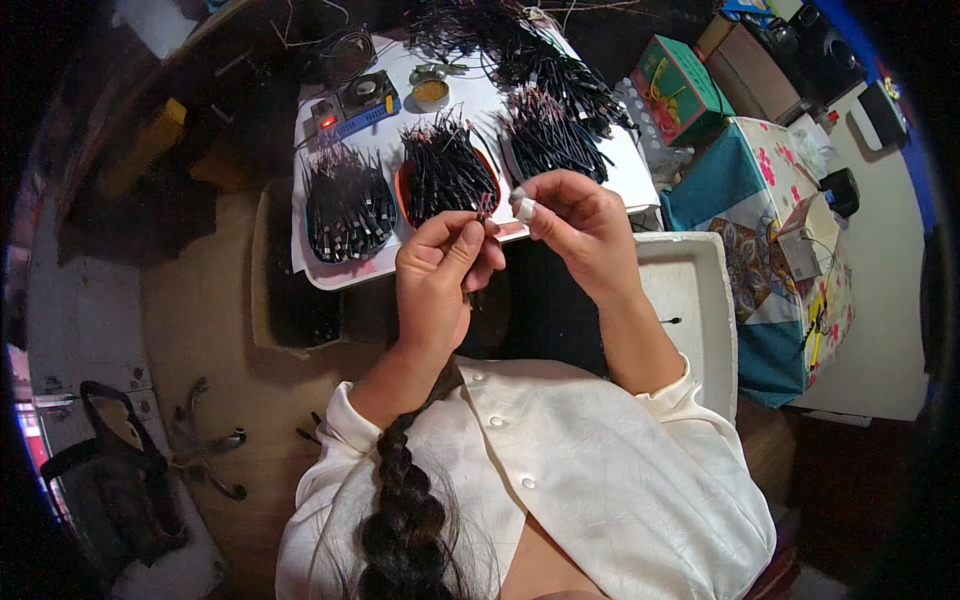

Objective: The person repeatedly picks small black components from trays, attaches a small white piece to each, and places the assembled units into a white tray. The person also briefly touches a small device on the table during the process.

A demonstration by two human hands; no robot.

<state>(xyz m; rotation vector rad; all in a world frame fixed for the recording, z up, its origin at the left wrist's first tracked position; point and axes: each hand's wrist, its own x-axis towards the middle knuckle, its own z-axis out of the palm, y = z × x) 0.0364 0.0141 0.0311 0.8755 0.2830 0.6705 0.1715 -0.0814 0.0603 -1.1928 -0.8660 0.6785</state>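
Both hands are raised in front of my chest at the near edge of a white table. My left hand is closed, pinching the thin wire end of a short black cable between thumb and forefinger. Just to its right, my right hand is closed in a pinch, with a white wrap at its thumb tip. Whatever its fingertips grip is too small to make out. Beyond my hands, bundles of short black cables stand in a left container, an orange-red bowl and a right container.
A blue box-shaped device with a red light and a small tin sit behind the bundles. More black cables pile up at the back. At right are a white foam box, a cloth-covered table and a green carton.
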